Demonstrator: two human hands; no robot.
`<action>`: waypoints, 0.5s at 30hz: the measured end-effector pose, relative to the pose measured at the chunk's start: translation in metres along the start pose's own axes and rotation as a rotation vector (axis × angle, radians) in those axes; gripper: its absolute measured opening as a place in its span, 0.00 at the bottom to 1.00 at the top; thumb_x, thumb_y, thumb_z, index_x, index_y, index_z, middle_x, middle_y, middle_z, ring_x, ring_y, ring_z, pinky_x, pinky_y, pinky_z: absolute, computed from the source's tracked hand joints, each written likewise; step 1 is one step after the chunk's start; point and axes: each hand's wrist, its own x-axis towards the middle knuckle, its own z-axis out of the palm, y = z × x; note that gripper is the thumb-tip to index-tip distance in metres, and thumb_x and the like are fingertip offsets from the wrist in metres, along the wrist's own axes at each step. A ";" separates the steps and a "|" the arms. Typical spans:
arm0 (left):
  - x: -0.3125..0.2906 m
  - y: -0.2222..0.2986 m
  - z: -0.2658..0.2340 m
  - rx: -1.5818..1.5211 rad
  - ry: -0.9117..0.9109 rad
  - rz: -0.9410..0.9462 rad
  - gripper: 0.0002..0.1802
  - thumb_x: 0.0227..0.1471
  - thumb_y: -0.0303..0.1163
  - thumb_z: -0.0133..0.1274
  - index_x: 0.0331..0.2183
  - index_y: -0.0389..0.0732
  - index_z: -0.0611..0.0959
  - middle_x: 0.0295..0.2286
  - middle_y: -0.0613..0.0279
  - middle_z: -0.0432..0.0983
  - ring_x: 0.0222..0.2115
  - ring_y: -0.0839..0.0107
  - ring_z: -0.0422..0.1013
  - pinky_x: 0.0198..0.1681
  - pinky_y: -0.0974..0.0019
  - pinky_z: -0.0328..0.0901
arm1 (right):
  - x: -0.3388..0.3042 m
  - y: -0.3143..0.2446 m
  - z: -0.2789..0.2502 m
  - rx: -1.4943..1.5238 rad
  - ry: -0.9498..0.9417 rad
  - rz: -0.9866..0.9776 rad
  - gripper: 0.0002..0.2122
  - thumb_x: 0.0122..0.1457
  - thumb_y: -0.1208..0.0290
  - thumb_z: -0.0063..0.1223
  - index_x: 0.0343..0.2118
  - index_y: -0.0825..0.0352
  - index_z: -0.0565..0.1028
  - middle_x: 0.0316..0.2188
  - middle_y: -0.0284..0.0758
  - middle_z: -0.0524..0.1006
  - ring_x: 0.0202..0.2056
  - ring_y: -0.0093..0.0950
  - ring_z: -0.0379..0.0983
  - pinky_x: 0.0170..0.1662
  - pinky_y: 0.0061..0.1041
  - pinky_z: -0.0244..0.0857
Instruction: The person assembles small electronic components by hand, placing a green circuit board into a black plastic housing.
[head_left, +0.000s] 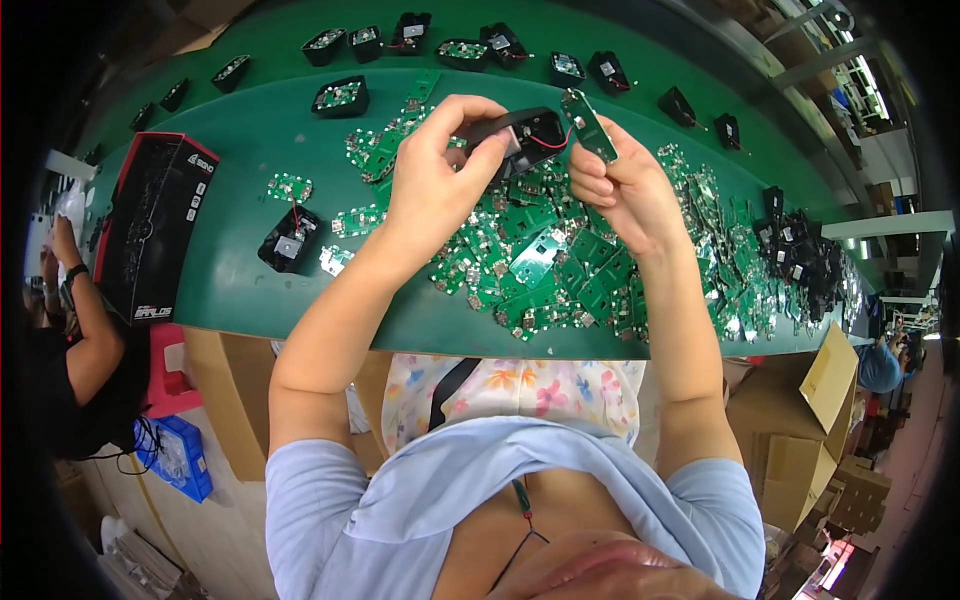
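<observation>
Toward one o'clock, the curled left hand (440, 180) is clasping a black housing (543, 128), the right hand (632, 187) is pinching its wired board (588, 125), seemingly not yet seated, while filled housings (340, 97) are sitting toward eleven and loose boards (715, 225) toward two.

Left hand (440, 170): fingers curled, thumb opposed in a grasp. Right hand (635, 187): upper digits set in a pinch, lower fingers folded toward the palm. Left forearm (345, 300) angles inward from a bent elbow; right forearm (685, 320) extends forward, leaning slightly inward.
</observation>
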 end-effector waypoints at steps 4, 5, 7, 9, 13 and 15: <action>0.000 0.001 0.001 0.049 -0.020 0.030 0.08 0.44 0.24 0.51 0.31 0.35 0.75 0.26 0.62 0.72 0.28 0.78 0.69 0.25 0.75 0.66 | -0.001 0.003 -0.001 -0.016 -0.068 0.070 0.25 0.43 0.89 0.31 0.49 0.70 0.59 0.18 0.32 0.63 0.16 0.16 0.54 0.18 0.12 0.47; 0.000 0.002 0.001 0.047 -0.020 0.026 0.08 0.44 0.24 0.51 0.31 0.35 0.75 0.26 0.62 0.72 0.28 0.78 0.69 0.25 0.75 0.66 | -0.001 0.004 -0.002 -0.020 -0.079 0.081 0.25 0.43 0.89 0.31 0.49 0.70 0.59 0.19 0.32 0.63 0.16 0.16 0.53 0.18 0.12 0.46; 0.000 0.002 -0.001 0.097 -0.021 0.010 0.08 0.43 0.24 0.51 0.31 0.35 0.75 0.26 0.61 0.73 0.27 0.77 0.70 0.25 0.74 0.66 | -0.001 0.003 -0.002 -0.003 -0.105 0.079 0.25 0.42 0.89 0.31 0.48 0.70 0.59 0.19 0.32 0.64 0.16 0.16 0.54 0.18 0.12 0.46; 0.001 -0.001 -0.002 0.122 -0.017 0.006 0.09 0.43 0.25 0.51 0.31 0.35 0.75 0.25 0.60 0.73 0.27 0.76 0.70 0.25 0.74 0.66 | -0.002 0.002 -0.003 0.014 -0.129 0.074 0.25 0.42 0.90 0.31 0.48 0.70 0.60 0.19 0.32 0.64 0.16 0.16 0.54 0.17 0.12 0.46; 0.001 -0.001 -0.002 0.145 -0.016 -0.010 0.09 0.42 0.25 0.51 0.31 0.35 0.75 0.25 0.59 0.74 0.27 0.76 0.70 0.26 0.73 0.67 | -0.004 0.002 0.000 -0.110 -0.111 0.023 0.18 0.48 0.86 0.35 0.45 0.69 0.61 0.18 0.30 0.64 0.16 0.15 0.54 0.18 0.12 0.47; 0.001 -0.001 -0.002 0.151 -0.016 -0.013 0.09 0.42 0.25 0.51 0.31 0.35 0.75 0.25 0.60 0.74 0.26 0.75 0.70 0.26 0.73 0.67 | -0.007 0.003 0.008 -0.198 -0.082 -0.007 0.15 0.52 0.84 0.37 0.44 0.69 0.61 0.18 0.29 0.64 0.16 0.14 0.54 0.18 0.12 0.48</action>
